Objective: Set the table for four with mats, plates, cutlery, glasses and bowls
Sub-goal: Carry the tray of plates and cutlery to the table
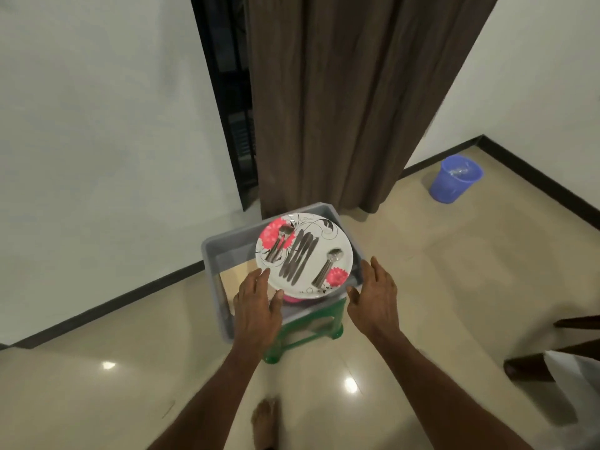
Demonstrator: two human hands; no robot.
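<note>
Room: white walls, glossy beige floor (422,287) with dark skirting, brown curtain (341,108) at the far side.

Item 1: grey tub (224,251), resting on a green stool (308,332), centre of view.

Item 2: white plate (337,254) with red flowers and black scrollwork, sitting at the top of the tub over something pink I cannot identify.

Item 3: cutlery on the plate: forks (278,243) at left, knives (298,256) in a row at the middle, spoons (328,266) at right.

Item 4: my left hand (256,306), fingers spread and relaxed, fingertips at the plate's near-left rim, holding nothing.

Item 5: my right hand (373,297), likewise spread wide, just beside the plate's near-right rim, gripping nothing.

Item 6: blue bucket (454,178), far right, on the floor by the wall.

Item 7: dark wooden chair legs (552,355), near right edge.

Item 8: my bare foot (266,420), near, on the floor.
</note>
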